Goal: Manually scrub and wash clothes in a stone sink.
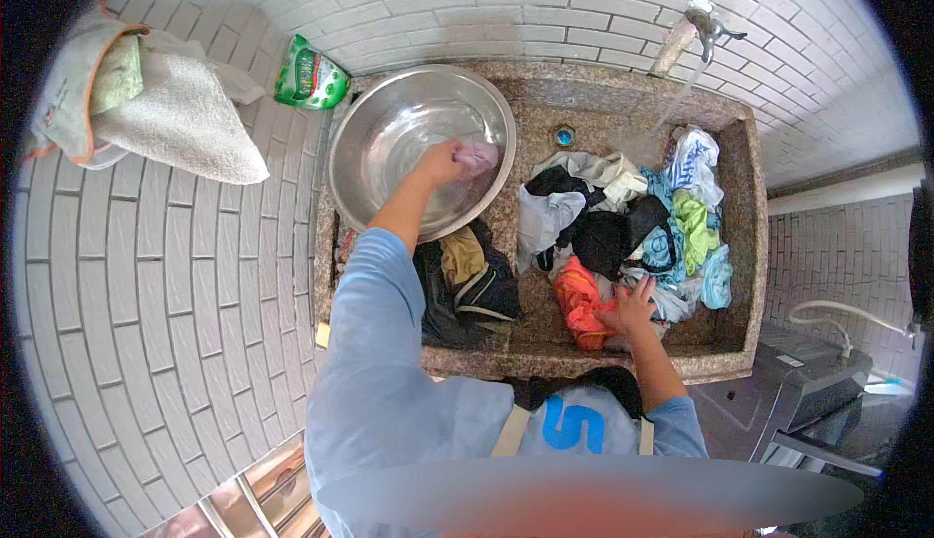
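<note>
My left hand [442,161] grips a pink cloth [478,158] inside a round stainless steel basin [387,129] with some water in it. On the red-orange garment [580,304] rests my right hand [632,309], fingers spread, at the front of a wet pile in the stone sink. Black cloth [602,239], a white-grey garment [547,217], a cream cloth [620,180], light blue cloth [675,246] and a lime green cloth [693,228] make up the pile. Dark clothes [445,312] and a tan cloth [462,255] lie below the basin.
Water runs from a wall tap [706,34] into the stone sink [755,246]. A white and blue plastic bag [693,166] lies at the sink's back right. A green detergent pouch [310,75] stands behind the basin. Towels [179,118] hang on the left wall. A dark machine [810,377] stands at right.
</note>
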Motion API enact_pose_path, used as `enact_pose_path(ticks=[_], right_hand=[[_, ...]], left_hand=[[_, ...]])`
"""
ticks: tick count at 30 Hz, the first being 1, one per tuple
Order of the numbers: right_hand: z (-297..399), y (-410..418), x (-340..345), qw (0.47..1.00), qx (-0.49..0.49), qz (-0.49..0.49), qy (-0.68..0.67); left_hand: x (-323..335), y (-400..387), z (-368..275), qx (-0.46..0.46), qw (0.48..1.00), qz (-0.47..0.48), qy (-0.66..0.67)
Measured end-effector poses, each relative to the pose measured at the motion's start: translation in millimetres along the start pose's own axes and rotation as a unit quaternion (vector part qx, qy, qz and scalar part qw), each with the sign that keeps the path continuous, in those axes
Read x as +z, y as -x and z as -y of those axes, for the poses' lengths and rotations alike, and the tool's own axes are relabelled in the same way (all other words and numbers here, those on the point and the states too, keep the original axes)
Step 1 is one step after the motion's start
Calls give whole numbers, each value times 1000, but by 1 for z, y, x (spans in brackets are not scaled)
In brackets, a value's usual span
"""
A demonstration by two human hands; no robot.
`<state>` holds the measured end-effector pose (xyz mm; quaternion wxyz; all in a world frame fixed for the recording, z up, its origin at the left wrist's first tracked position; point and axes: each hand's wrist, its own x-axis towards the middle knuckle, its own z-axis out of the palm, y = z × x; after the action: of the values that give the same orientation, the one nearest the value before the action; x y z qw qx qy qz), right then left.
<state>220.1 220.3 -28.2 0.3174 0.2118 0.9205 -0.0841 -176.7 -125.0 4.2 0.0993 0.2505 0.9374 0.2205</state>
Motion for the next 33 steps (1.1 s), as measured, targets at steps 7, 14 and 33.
enact_pose_path(ticks=[7,14,33], right_hand=[[56,4,-109,969,-131,-54,-201],[235,10,-214,482,-253,291,-786],[353,16,-237,876,-379,-227,-192]], left_hand=[[-92,40,-78,-201,801,-94,556],[-161,82,-135,-101,584,-171,787],[-149,97,-109,-137,740,-210,625]])
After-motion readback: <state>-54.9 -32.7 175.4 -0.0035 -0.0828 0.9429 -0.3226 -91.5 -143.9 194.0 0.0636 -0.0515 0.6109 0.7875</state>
